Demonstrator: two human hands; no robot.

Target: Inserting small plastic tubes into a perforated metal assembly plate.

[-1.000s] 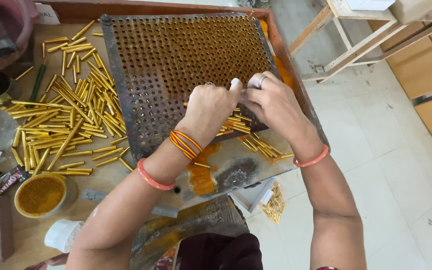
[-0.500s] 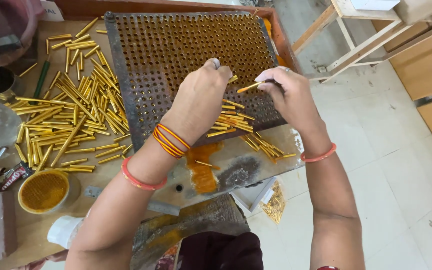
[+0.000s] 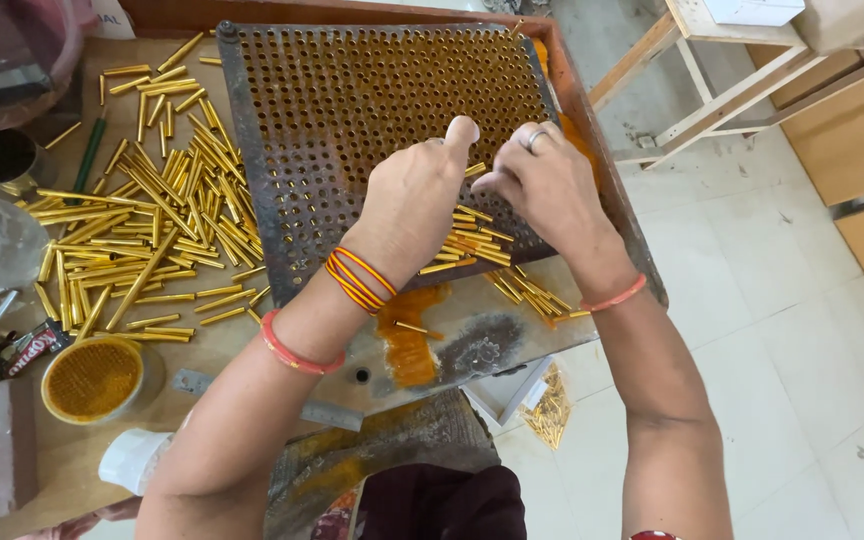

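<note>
Both forearms reach in from the near edge of the worktable (image 3: 202,345) and meet over the perforated metal plate (image 3: 352,110), which lies tilted across the table's far right part. The left hand (image 3: 417,200) hovers over the plate's right half, back up, thumb stretched forward and fingers curled under; what it pinches cannot be seen. The right hand (image 3: 547,185), a ring on one finger, sits just beside it with fingers bent down toward the small heap of brass tubes (image 3: 472,240) lying at the plate's near right corner; whether it grips one is hidden by the knuckles. Orange and red bangles (image 3: 357,280) circle the left wrist, and a thin coral band (image 3: 614,297) circles the right.

A large loose pile of brass tubes (image 3: 142,230) covers the table left of the plate. Near the table's front left corner stands a round tin of yellow paste (image 3: 92,380), with a white cap (image 3: 132,460) nearer still. An orange stain (image 3: 407,335) marks the table in front of the plate, between the two arms. A few more tubes (image 3: 532,295) lie spilled by the right edge.
</note>
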